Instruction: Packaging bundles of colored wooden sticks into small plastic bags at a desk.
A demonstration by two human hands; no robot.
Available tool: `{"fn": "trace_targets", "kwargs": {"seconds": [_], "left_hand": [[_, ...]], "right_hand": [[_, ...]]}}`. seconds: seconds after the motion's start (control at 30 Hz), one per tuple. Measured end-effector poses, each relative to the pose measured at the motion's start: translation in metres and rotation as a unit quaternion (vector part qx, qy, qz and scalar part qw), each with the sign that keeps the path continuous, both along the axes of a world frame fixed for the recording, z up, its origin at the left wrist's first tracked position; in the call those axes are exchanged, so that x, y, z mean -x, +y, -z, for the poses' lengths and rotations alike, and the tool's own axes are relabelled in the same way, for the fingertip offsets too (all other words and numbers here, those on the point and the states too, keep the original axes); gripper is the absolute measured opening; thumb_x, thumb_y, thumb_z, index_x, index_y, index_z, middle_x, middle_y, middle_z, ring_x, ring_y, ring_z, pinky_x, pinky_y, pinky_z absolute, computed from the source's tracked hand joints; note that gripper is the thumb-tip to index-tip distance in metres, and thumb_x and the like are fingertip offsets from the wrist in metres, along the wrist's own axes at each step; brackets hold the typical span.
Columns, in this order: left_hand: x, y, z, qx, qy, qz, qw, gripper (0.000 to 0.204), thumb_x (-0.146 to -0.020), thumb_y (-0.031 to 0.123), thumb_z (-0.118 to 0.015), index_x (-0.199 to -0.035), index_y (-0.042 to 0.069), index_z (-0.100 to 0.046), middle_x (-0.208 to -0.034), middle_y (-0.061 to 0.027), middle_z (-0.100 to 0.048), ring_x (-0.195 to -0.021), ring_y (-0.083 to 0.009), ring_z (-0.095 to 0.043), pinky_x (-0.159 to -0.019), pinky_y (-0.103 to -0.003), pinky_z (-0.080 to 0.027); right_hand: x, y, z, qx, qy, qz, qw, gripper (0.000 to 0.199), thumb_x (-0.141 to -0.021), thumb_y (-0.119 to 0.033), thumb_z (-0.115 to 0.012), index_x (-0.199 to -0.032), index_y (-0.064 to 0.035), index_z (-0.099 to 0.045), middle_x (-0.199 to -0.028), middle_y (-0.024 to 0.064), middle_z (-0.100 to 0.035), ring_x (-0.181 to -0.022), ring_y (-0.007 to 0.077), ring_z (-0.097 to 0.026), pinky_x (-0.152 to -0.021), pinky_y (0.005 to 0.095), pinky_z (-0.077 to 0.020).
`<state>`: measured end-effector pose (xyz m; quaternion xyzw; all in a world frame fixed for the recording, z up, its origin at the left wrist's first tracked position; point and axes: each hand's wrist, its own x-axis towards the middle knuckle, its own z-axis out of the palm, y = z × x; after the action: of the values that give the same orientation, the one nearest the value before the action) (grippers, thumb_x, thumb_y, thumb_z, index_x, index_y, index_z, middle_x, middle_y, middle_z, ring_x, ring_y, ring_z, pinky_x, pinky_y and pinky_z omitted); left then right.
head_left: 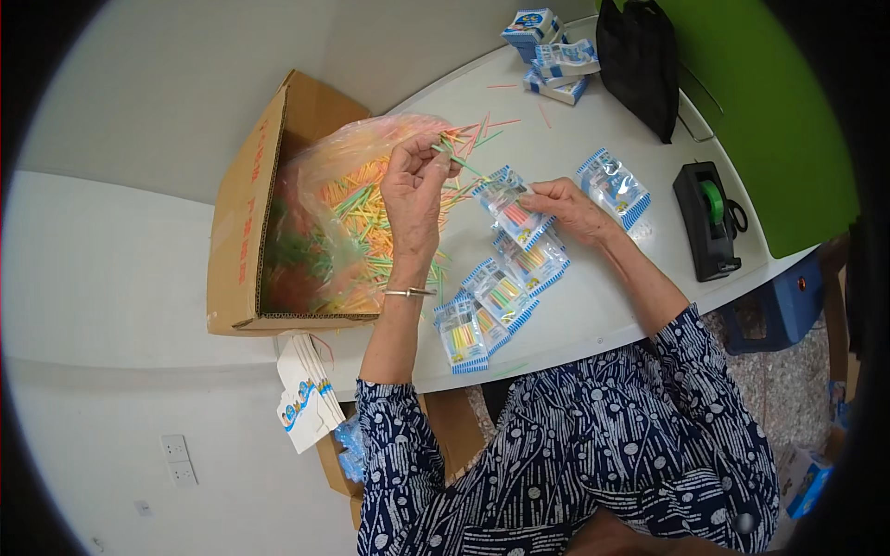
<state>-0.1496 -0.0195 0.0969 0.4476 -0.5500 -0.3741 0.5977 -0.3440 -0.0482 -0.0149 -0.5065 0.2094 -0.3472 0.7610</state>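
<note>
My left hand [414, 185] is raised beside the carton, pinching a thin green stick [456, 159] between thumb and fingertips. My right hand [577, 211] grips a clear packet with blue striped ends [512, 206]; pink sticks show inside it. Under and in front of that packet, several filled packets [501, 290] overlap in a slanting row on the white table, with yellow, green and orange sticks showing through. Loose pink, green, yellow and orange sticks [366, 218] spill from a clear plastic bag [324, 162] in the carton's mouth, behind and around my left wrist.
The open cardboard carton [243, 218] lies on its side at left. Another packet [612, 188] is right of my right hand, near a black tape dispenser [706, 222]. Small blue-and-white boxes [554, 57] and a black bag [638, 65] stand at the back. Flat white cartons [311, 394] overhang the near left edge.
</note>
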Motion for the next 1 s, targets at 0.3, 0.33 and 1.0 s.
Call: {"fn": "trace_targets", "kwargs": {"seconds": [0.3, 0.33, 1.0], "left_hand": [[0.007, 0.011, 0.024, -0.054, -0.106, 0.055, 0.991, 0.020, -0.088, 0.004, -0.057, -0.108, 0.000, -0.058, -0.093, -0.0045, -0.062, -0.087, -0.0109, -0.058, -0.080, -0.025, -0.046], [0.008, 0.011, 0.027, -0.070, -0.163, 0.067, 0.982, 0.022, -0.089, 0.006, -0.057, -0.110, 0.001, -0.058, -0.097, -0.0046, -0.062, -0.088, -0.0106, -0.057, -0.081, -0.025, -0.046], [0.018, 0.024, 0.036, -0.111, -0.055, 0.100, 0.987, 0.039, -0.083, 0.001, -0.062, -0.116, -0.002, -0.042, -0.100, -0.0099, -0.059, -0.089, -0.0109, -0.058, -0.077, -0.024, -0.049]], "right_hand": [[-0.001, 0.004, -0.004, -0.018, -0.035, -0.018, 0.999, 0.029, -0.090, -0.022, -0.061, -0.106, 0.0019, -0.065, -0.091, 0.0024, -0.067, -0.081, 0.0038, -0.059, -0.073, 0.0188, -0.0466], [-0.001, 0.004, -0.002, -0.019, -0.035, -0.017, 0.999, 0.029, -0.090, -0.022, -0.061, -0.106, 0.0019, -0.065, -0.091, 0.0024, -0.067, -0.081, 0.0038, -0.059, -0.073, 0.0188, -0.0466], [0.002, 0.004, -0.011, 0.040, 0.066, -0.010, 0.997, 0.028, -0.082, -0.025, -0.070, -0.096, -0.0012, -0.071, -0.082, 0.0023, -0.068, -0.074, 0.0043, -0.058, -0.065, 0.0198, -0.0436]]}}
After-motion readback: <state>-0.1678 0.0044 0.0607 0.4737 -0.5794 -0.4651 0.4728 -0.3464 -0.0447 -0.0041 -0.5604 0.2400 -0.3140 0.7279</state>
